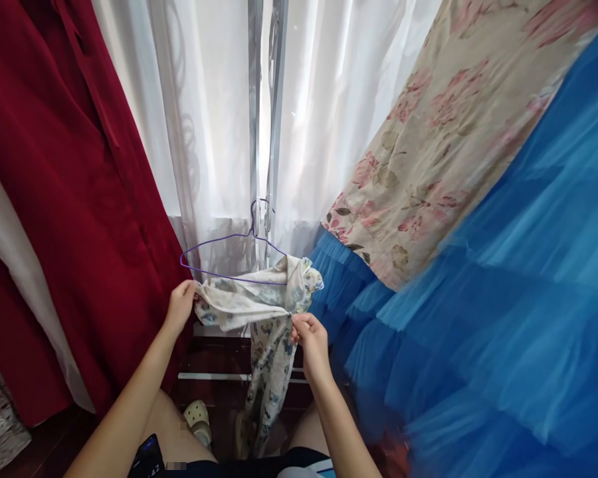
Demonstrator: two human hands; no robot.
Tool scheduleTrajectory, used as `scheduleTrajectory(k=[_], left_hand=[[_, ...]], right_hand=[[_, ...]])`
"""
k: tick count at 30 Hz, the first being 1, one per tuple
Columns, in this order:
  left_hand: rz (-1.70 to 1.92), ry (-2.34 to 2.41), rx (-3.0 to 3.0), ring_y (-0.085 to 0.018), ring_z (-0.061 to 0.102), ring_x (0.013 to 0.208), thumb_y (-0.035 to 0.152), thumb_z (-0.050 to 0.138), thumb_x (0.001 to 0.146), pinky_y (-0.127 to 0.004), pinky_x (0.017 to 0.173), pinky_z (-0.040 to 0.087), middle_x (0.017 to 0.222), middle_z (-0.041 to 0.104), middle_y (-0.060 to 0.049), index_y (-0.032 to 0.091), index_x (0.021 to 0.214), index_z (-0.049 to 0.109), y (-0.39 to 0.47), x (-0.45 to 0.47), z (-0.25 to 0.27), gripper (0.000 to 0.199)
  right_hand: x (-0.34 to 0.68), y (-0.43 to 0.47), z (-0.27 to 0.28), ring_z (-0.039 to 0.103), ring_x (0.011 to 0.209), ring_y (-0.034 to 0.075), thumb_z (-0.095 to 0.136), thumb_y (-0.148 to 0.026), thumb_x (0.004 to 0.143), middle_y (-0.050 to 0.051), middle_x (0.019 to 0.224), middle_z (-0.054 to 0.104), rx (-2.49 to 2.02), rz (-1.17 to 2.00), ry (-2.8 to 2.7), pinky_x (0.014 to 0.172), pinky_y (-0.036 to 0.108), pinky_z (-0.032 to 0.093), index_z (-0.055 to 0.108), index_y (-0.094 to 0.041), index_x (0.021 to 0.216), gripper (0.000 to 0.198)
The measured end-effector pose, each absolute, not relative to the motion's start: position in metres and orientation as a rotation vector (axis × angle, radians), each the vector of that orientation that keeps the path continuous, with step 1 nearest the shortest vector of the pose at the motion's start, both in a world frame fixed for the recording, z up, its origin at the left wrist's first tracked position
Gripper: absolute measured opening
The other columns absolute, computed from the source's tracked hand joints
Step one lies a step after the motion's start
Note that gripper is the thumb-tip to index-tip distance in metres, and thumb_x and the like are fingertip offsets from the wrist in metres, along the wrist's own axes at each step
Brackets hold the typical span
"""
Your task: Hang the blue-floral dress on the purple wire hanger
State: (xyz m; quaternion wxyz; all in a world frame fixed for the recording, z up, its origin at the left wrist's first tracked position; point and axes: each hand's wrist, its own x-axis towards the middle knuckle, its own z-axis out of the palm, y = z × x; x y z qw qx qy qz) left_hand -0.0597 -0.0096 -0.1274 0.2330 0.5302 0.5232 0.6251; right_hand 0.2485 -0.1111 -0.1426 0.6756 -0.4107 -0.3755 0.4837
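Pinching a white cotton garment with a blue flower print (259, 312), both hands hold it in front of sheer white curtains (204, 133). The left hand (179, 307) grips its left end; the right hand (311, 338) nips a fold, fingers pressed together. A thin purple wire hanger (232, 255) sits just above, apparently threaded into the cloth. A dark red dress (64, 186) hangs left, blue tulle (503, 318) right.
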Motion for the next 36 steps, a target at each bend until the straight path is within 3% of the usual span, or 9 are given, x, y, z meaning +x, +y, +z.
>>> scheduleTrajectory(k=[6, 9, 11, 15, 19, 23, 27, 31, 36], left_hand=[[1.506, 1.094, 1.661, -0.017, 0.057, 0.071, 0.042, 0.058, 0.086, -0.025, 0.067, 0.045, 0.077, 0.064, -0.003, 0.016, 0.084, 0.066, -0.060, 0.020, -0.120, 0.027], [1.391, 0.944, 1.885, -0.016, 0.057, 0.074, 0.036, 0.053, 0.092, -0.025, 0.069, 0.044, 0.079, 0.064, -0.002, 0.017, 0.085, 0.065, -0.089, 0.064, -0.096, 0.024], [1.308, 0.907, 2.026, -0.016, 0.057, 0.077, 0.034, 0.051, 0.094, -0.026, 0.073, 0.044, 0.080, 0.064, -0.003, 0.018, 0.084, 0.066, -0.103, 0.089, -0.084, 0.024], [1.177, 0.862, 1.949, -0.018, 0.057, 0.080, 0.041, 0.051, 0.094, -0.028, 0.078, 0.045, 0.081, 0.062, -0.004, 0.019, 0.087, 0.067, -0.118, 0.113, -0.085, 0.028], [0.876, 0.700, 1.521, -0.023, 0.062, 0.092, 0.059, 0.054, 0.087, -0.034, 0.090, 0.048, 0.098, 0.067, -0.008, 0.020, 0.112, 0.067, -0.137, 0.104, -0.123, 0.048], [0.710, 0.777, 1.437, -0.029, 0.060, 0.108, 0.055, 0.070, 0.077, -0.040, 0.101, 0.044, 0.115, 0.067, -0.011, 0.019, 0.117, 0.069, -0.161, 0.083, -0.181, 0.054], [0.885, 1.079, 1.577, -0.028, 0.060, 0.097, 0.052, 0.067, 0.080, -0.034, 0.091, 0.048, 0.099, 0.070, -0.007, 0.022, 0.099, 0.075, -0.160, 0.058, -0.205, 0.036], [1.101, 1.132, 1.575, -0.018, 0.054, 0.071, 0.053, 0.065, 0.081, -0.024, 0.066, 0.046, 0.073, 0.060, -0.003, 0.017, 0.081, 0.069, -0.146, 0.035, -0.174, 0.036], [1.204, 1.100, 1.649, -0.015, 0.049, 0.067, 0.050, 0.057, 0.088, -0.022, 0.059, 0.039, 0.072, 0.055, -0.002, 0.016, 0.080, 0.063, -0.136, -0.005, -0.116, 0.036]], right_hand=[[0.283, -0.127, -0.200, 0.051, 0.049, 0.015, 0.074, -0.042, 0.066, -0.002, 0.056, 0.059, -1.232, 1.028, -0.782, 0.050, 0.026, 0.039, 0.058, -0.018, 0.074, 0.029], [0.270, -0.146, -0.189, 0.066, 0.081, 0.024, 0.079, -0.040, 0.064, 0.007, 0.087, 0.071, -1.150, 1.053, -1.049, 0.071, 0.035, 0.050, 0.063, -0.020, 0.100, 0.044], [0.258, -0.160, -0.172, 0.064, 0.100, 0.026, 0.079, -0.040, 0.069, 0.008, 0.104, 0.070, -1.014, 1.149, -1.276, 0.086, 0.038, 0.049, 0.063, -0.022, 0.111, 0.048], [0.247, -0.179, -0.148, 0.062, 0.085, 0.024, 0.074, -0.045, 0.076, 0.006, 0.089, 0.068, -1.038, 1.339, -1.454, 0.078, 0.035, 0.050, 0.068, -0.017, 0.096, 0.035], [0.265, -0.188, -0.141, 0.059, 0.085, 0.024, 0.067, -0.045, 0.083, 0.007, 0.090, 0.066, -1.134, 1.213, -1.456, 0.078, 0.034, 0.048, 0.069, -0.015, 0.093, 0.032], [0.301, -0.183, -0.117, 0.052, 0.066, 0.018, 0.068, -0.041, 0.081, 0.003, 0.069, 0.060, -1.163, 1.054, -1.531, 0.061, 0.029, 0.043, 0.067, -0.015, 0.070, 0.029], [0.338, -0.142, -0.071, 0.045, 0.055, 0.014, 0.075, -0.036, 0.075, 0.000, 0.057, 0.054, -1.106, 0.812, -1.637, 0.053, 0.026, 0.036, 0.062, -0.015, 0.057, 0.030], [0.339, -0.065, -0.022, 0.045, 0.053, 0.012, 0.077, -0.042, 0.071, -0.001, 0.056, 0.053, -1.057, 0.578, -1.558, 0.052, 0.025, 0.035, 0.061, -0.016, 0.058, 0.034], [0.299, -0.004, 0.007, 0.048, 0.053, 0.012, 0.074, -0.054, 0.071, -0.002, 0.058, 0.059, -0.992, 0.998, -1.695, 0.051, 0.024, 0.037, 0.065, -0.016, 0.070, 0.039]])
